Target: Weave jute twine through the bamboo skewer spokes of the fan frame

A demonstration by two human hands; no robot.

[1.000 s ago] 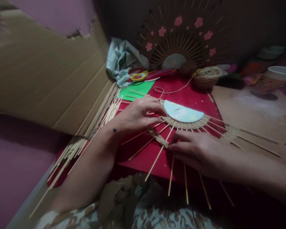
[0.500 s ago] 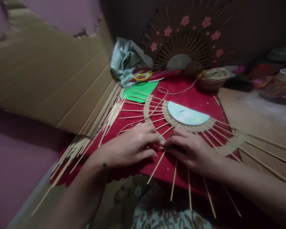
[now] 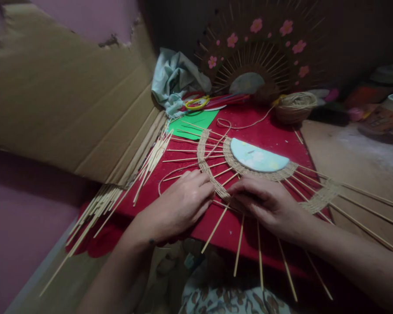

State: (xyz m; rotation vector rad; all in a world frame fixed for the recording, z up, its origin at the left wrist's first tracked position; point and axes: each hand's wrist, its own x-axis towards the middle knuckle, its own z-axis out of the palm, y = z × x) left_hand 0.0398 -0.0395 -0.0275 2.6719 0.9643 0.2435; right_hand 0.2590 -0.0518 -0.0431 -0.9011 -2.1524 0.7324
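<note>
A half-round woven fan lies before me, with thin sticks spreading from a light blue half-moon centre. Twine is woven tightly round that centre and again in an outer band. My left hand is closed at the band's left part, fingers curled on a strand of twine that runs toward the other hand. My right hand pinches the outer band where it crosses the front sticks; its fingertips are partly hidden. A loose loop of twine trails beside my left hand.
Spare sticks lie in a pile at left by a cardboard sheet. Behind are a green sheet, yellow-handled scissors, a crumpled cloth, a twine ball and a flowered fan. A cup stands right.
My left hand has drawn slightly left and down, its fingers curled more tightly, and a strand now shows between the hands. My right hand has shifted slightly right along the band.
</note>
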